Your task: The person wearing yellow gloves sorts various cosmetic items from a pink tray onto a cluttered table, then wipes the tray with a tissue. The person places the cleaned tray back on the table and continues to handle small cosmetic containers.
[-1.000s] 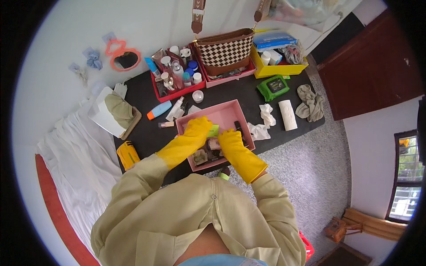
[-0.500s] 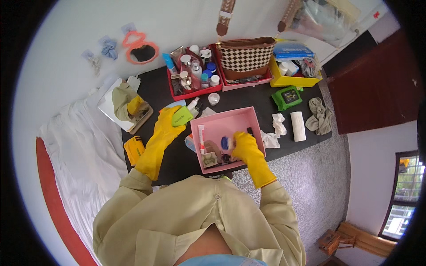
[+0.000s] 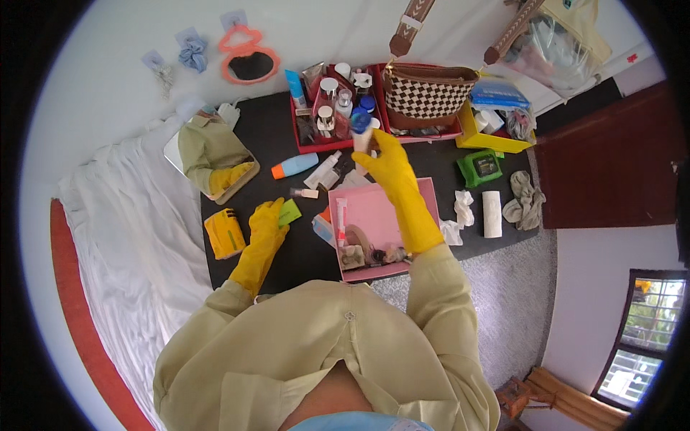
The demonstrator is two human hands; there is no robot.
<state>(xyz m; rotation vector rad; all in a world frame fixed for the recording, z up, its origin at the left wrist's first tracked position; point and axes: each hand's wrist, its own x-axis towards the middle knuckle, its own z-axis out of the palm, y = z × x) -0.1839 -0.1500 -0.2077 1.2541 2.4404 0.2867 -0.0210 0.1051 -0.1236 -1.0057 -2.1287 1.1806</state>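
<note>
The dark counter [image 3: 266,136] has a bare strip left of the pink box [image 3: 384,208], and another beyond that box's far right corner, toward the green wipes pack [image 3: 479,167]. The pink box sits close to the counter's near edge, by the person's torso, while the grey-green cloth [image 3: 525,201] lies by the right edge. The left hand [image 3: 266,223], gloved in yellow, is low over the counter between the yellow pack [image 3: 225,233] and the pink box, fingers curled around the left end of the small green box [image 3: 290,212]. The right hand [image 3: 394,169], gloved alike, pinches the blue-capped bottle [image 3: 361,133] between thumb and fingers beside the red box [image 3: 316,149] of bottles. Half a second ago the right hand was down inside the pink box, and the left held the small green box at that box's far left corner; the blue bottle with an orange cap [image 3: 295,166], then mostly covered, now shows whole. The right forearm hides much of the pink box's right wall, and the dark pieces at its near side are too small to make out. Whether the small green box touches the counter cannot be told.
</note>
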